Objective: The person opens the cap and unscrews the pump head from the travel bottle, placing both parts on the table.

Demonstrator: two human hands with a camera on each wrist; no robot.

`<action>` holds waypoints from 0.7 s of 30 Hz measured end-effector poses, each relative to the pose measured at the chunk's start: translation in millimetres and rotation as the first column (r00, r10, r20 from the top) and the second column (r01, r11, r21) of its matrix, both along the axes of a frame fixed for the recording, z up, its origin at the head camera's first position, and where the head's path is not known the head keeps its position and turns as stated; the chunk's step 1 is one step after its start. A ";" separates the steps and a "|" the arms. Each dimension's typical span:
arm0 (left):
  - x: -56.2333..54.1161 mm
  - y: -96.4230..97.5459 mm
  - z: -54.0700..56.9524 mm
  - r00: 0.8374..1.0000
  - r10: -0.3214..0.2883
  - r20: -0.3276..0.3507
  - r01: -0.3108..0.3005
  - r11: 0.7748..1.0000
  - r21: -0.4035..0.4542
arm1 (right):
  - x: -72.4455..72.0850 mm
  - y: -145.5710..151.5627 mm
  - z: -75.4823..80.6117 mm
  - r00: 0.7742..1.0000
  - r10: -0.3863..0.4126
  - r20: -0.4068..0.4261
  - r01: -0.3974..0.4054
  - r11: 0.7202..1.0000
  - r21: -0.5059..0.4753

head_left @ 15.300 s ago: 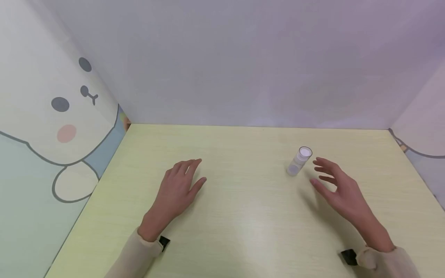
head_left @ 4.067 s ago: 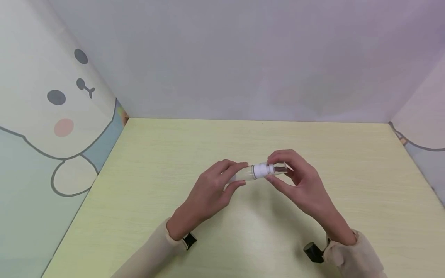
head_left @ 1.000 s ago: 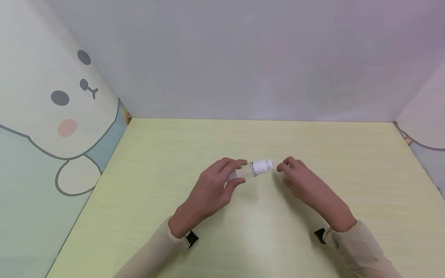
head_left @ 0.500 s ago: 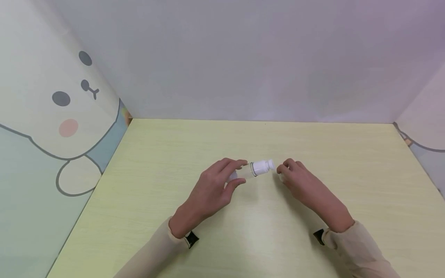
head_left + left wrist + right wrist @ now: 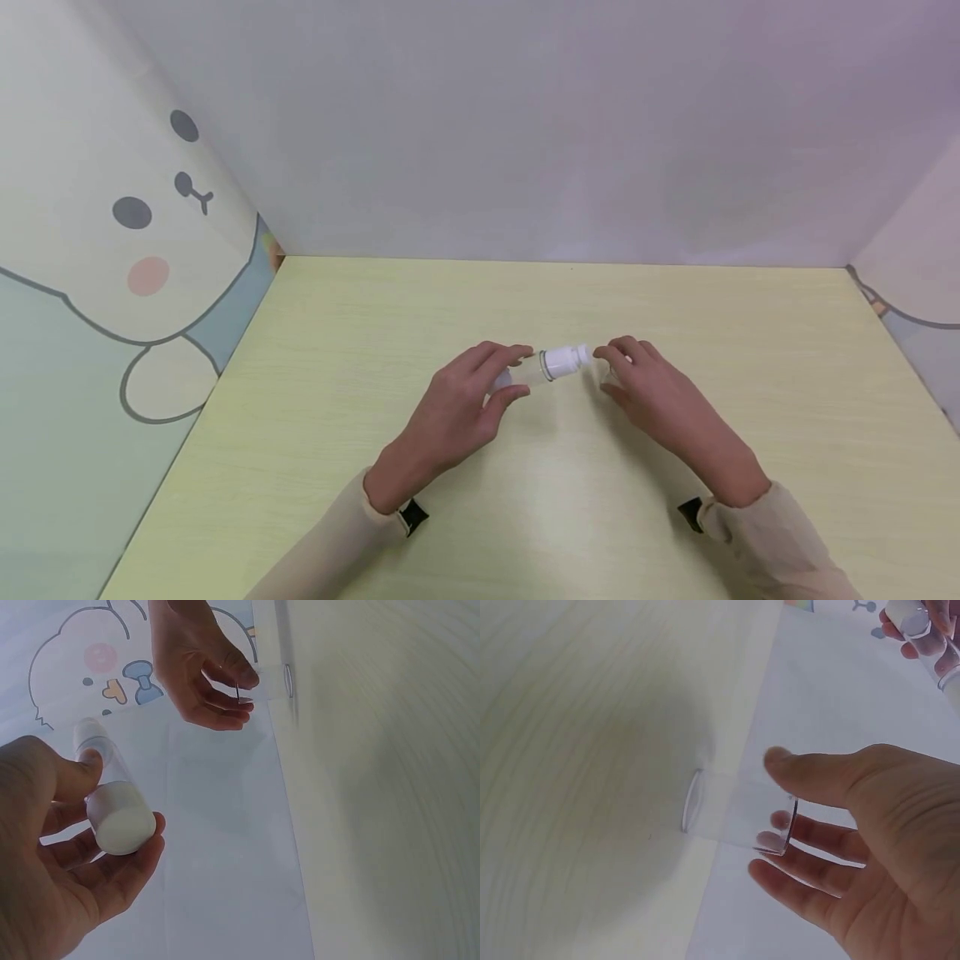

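Observation:
In the head view, my left hand point(image 5: 461, 404) holds a small clear bottle point(image 5: 530, 369) nearly level above the table, its white pump top tilted slightly up toward the right. Seen from the left wrist, thumb and fingers grip the bottle point(image 5: 112, 769) around its body, its white base facing the camera. My right hand point(image 5: 652, 387) is just right of the pump. Its thumb and fingers curve round one end of a clear cap point(image 5: 739, 810) in the right wrist view. The cap's other end points down at the table; whether it touches the surface I cannot tell.
The pale wooden table point(image 5: 450, 300) lies under both hands. A plain pale wall point(image 5: 525, 150) rises behind it, and a panel with a cartoon face point(image 5: 142, 242) stands along the left side. Dark wrist mounts point(image 5: 412, 517) sit at the sleeves.
From standing on the table, the bottle went into the left hand; the cap came off it into the right hand. In the last half second the right fingers spread slightly; the left hand stayed still.

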State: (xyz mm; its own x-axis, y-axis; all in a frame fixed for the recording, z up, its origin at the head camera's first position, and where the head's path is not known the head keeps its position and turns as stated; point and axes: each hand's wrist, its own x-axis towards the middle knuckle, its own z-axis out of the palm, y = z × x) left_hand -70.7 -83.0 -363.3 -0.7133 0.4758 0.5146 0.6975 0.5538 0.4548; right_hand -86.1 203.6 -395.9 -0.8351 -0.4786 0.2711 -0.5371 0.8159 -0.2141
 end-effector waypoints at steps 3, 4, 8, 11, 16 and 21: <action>0.0 -0.4 0.0 1.000 -0.003 0.004 0.003 1.000 -0.001 | -0.2 -1.0 2.2 0.998 -0.003 -0.057 0.002 1.000 -0.019; 0.1 -0.5 0.2 1.000 -0.003 0.005 0.003 1.000 -0.002 | 0.0 -1.3 2.6 0.997 -0.004 -0.077 0.002 0.999 -0.032; 0.3 -0.9 0.4 1.000 -0.006 0.009 0.006 1.000 0.000 | 1.5 -2.0 3.4 0.987 0.003 -0.160 -0.020 0.995 -0.103; 0.4 -1.0 -0.1 1.000 -0.006 0.015 0.006 1.000 0.000 | 3.3 -3.5 4.3 0.978 0.011 -0.209 -0.044 0.987 -0.154; 0.8 -1.2 0.0 1.000 -0.003 0.020 0.003 1.000 -0.003 | 7.7 -10.3 7.6 0.968 -0.005 -0.249 -0.060 0.965 -0.255; 1.0 -0.4 0.3 1.000 -0.007 0.023 0.007 1.000 0.003 | 14.0 -19.5 9.1 0.986 -0.018 -0.168 -0.063 0.884 -0.463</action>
